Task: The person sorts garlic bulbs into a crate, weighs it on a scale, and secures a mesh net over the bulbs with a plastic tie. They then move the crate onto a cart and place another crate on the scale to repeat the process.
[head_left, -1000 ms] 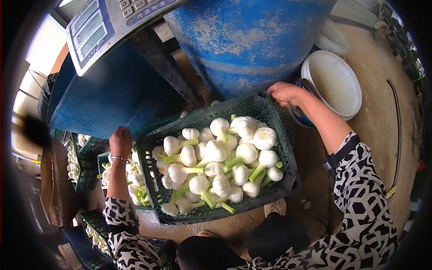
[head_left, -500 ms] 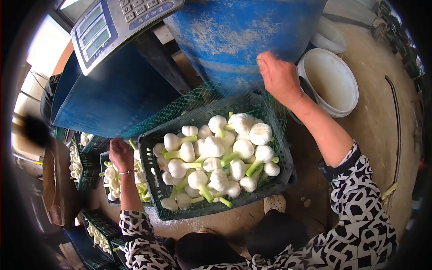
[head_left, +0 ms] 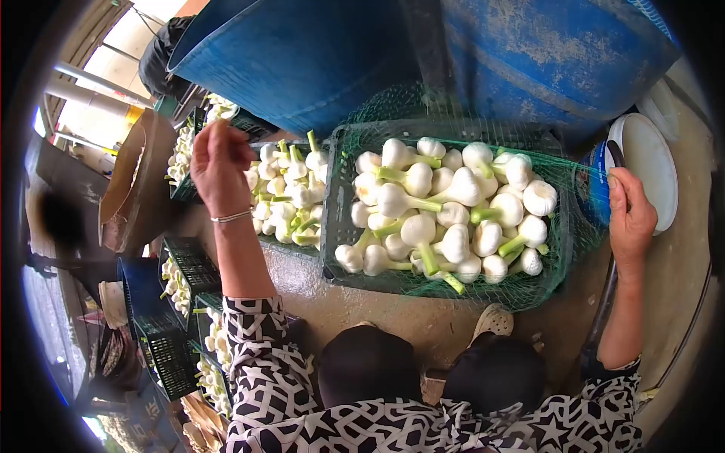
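Note:
A dark green plastic crate (head_left: 445, 294) full of white garlic bulbs (head_left: 455, 214) with short green stems stands before me. Green mesh netting (head_left: 585, 185) lines the crate and spreads past its right side. My right hand (head_left: 633, 219) is closed on the netting's edge, beside the white bucket. To the crate's left, my left hand (head_left: 219, 166) is raised near a second garlic crate. Its fingers are bent and blurred, so whether they hold anything cannot be seen. A thin bracelet circles the left wrist.
Behind the crate stand two large blue barrels (head_left: 302, 68) (head_left: 544, 60). A white bucket (head_left: 664, 174) is at the right. More garlic fills a crate on the left (head_left: 283, 196) and several stacked dark crates (head_left: 170, 355) lower left. A brown container (head_left: 124, 189) stands farther left.
The view has swung left, and the scale is out of sight. My left hand has come off the netting at the crate's left edge and risen. My right hand has drawn netting out rightward.

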The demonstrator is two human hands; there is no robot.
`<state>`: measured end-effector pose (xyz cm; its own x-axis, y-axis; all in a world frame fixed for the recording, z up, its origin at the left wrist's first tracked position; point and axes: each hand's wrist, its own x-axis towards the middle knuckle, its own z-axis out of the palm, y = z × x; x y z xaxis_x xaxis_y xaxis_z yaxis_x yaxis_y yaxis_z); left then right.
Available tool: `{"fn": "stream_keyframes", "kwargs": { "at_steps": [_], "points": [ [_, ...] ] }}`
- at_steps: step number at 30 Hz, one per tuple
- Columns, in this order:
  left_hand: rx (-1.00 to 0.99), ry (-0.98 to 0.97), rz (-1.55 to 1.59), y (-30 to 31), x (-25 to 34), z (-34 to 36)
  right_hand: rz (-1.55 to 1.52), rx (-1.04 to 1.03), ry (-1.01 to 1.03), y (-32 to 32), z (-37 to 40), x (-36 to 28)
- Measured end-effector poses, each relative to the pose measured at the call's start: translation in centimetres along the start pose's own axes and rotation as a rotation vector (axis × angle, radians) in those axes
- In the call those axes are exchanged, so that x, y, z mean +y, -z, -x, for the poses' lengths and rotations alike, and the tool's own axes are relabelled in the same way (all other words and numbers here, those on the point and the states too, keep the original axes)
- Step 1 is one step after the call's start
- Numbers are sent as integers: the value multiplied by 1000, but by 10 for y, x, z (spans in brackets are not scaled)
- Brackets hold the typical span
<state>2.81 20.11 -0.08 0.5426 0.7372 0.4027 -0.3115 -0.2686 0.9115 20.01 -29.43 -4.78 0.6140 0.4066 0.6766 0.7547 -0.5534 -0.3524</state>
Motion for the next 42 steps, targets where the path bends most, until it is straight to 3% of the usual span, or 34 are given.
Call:
{"fn": "stream_keyframes", "kwargs": {
  "at_steps": [1,3,5,7,9,10,11,13,14,15,17,18,19,20,21,22,24,27,29,30,32,34,35,37,38,39,41,42],
  "points": [
    [167,40,151,28,-5,-10,-1,8,-3,4,1,0],
    [266,204,229,101,-36,-7,-425,154,-351,20,9,4],
    [1,418,-352,122,-51,34,-450,276,-346,35,13,-4],
    [-530,397,-751,127,-72,85,-503,352,-481,56,29,0],
    [-888,245,-800,93,-48,112,-444,355,-621,60,50,-11],
    [-845,326,-516,77,-44,116,-440,344,-679,65,63,-15],
    [-730,641,-62,50,-23,121,-442,333,-685,66,73,-26],
    [-732,516,-255,17,-19,120,-519,270,-754,63,93,-52],
    [-799,165,-517,24,-57,110,-601,201,-741,55,111,-54],
    [-772,112,-539,14,-68,112,-622,138,-783,39,135,-52],
    [-740,193,-585,22,-112,109,-529,-100,-1102,12,168,-53],
    [-750,149,-484,2,-92,116,-252,-278,-1167,-43,230,-19],
    [-709,127,-392,2,-72,125,-91,-310,-1022,-62,253,-10],
    [-610,380,194,17,-77,120,-9,-383,-1023,-82,271,0],
    [-576,454,281,19,-59,116,72,-465,-1015,-96,282,8],
    [-532,487,281,25,-46,114,69,-462,-1013,-103,282,13],
    [-472,511,260,43,-26,116,181,-654,-1071,-124,281,16],
    [-324,557,183,53,-8,125,92,-651,-1076,-153,301,31],
    [-42,505,-20,45,4,133,138,-450,-1008,-181,331,32],
    [23,491,-125,35,12,139,173,-445,-951,-187,335,32],
    [48,496,-112,46,9,144,152,-605,-960,-196,347,43],
    [84,534,-75,62,-4,145,216,-823,-837,-217,375,62],
    [106,526,-86,62,-9,151,64,-641,-1092,-216,375,60],
    [132,533,-85,45,-8,156,30,-434,-1056,-194,343,40],
    [146,526,-75,42,-8,155,197,-611,-877,-208,368,56],
    [154,534,-68,40,-10,154,397,-944,-598,-213,381,71],
    [148,480,-65,31,-10,156,414,-897,-821,-187,365,62],
    [122,445,-58,29,-12,157,402,-837,-815,-172,359,61]
  ]
}}
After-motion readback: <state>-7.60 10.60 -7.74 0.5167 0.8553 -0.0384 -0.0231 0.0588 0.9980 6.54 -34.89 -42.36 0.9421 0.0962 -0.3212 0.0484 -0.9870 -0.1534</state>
